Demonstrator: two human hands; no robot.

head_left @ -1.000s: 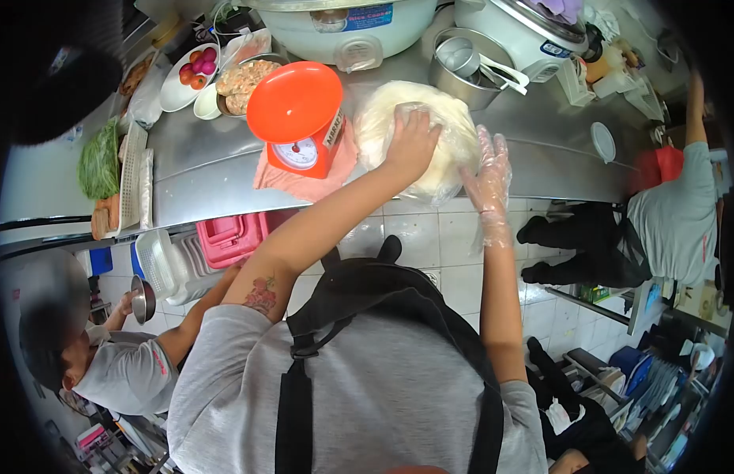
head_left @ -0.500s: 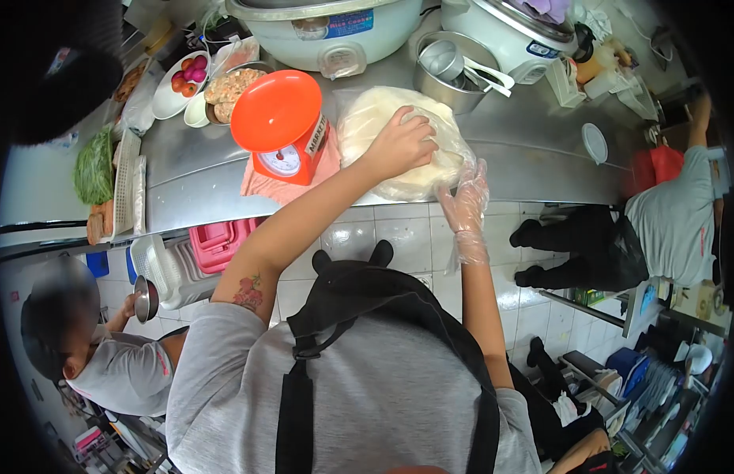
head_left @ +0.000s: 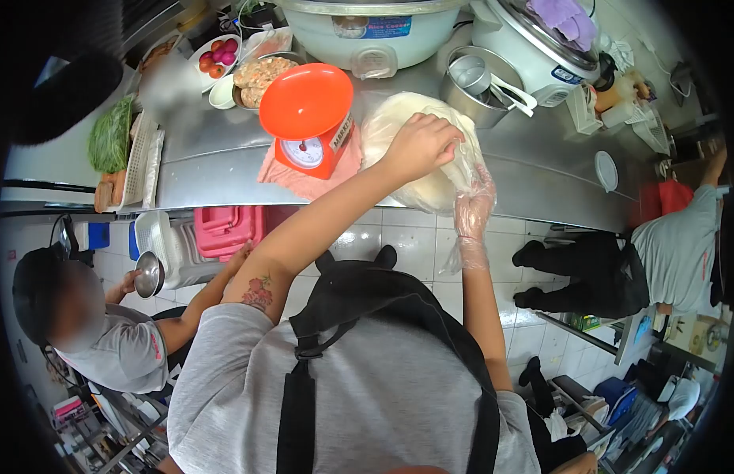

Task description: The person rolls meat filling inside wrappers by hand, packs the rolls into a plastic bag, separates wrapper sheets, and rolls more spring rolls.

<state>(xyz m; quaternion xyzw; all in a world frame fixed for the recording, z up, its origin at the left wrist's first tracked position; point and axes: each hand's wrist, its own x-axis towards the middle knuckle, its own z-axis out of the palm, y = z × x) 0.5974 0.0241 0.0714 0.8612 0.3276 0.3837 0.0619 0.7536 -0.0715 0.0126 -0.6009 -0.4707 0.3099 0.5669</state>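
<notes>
A clear plastic bag (head_left: 425, 196) lies at the front edge of the steel table, with a pale, dough-like mass (head_left: 391, 118) inside it. My bare left hand (head_left: 424, 147) is over the bag's right part, its fingers curled in a pinch on the plastic. At the bag's right end, my right hand (head_left: 474, 202) wears a clear plastic glove and grips the film; its fingertips are partly hidden in the folds. Just left of the bag, an orange kitchen scale (head_left: 308, 103) stands on a pink cloth (head_left: 347, 167).
Behind the bag are a pot (head_left: 493, 114) with ladles and two rice cookers (head_left: 367, 39). A bowl of orange-flecked mixture (head_left: 260, 77) and a plate of tomatoes and onions (head_left: 217, 59) lie back left. One co-worker (head_left: 122, 340) holds a metal bowl at left; another (head_left: 675, 245) stands right.
My left hand has shifted right over the bag, fingers curling tighter. My right hand's fingers, spread before, have closed on the bag's end. The left co-worker's arm now reaches toward the pink baskets.
</notes>
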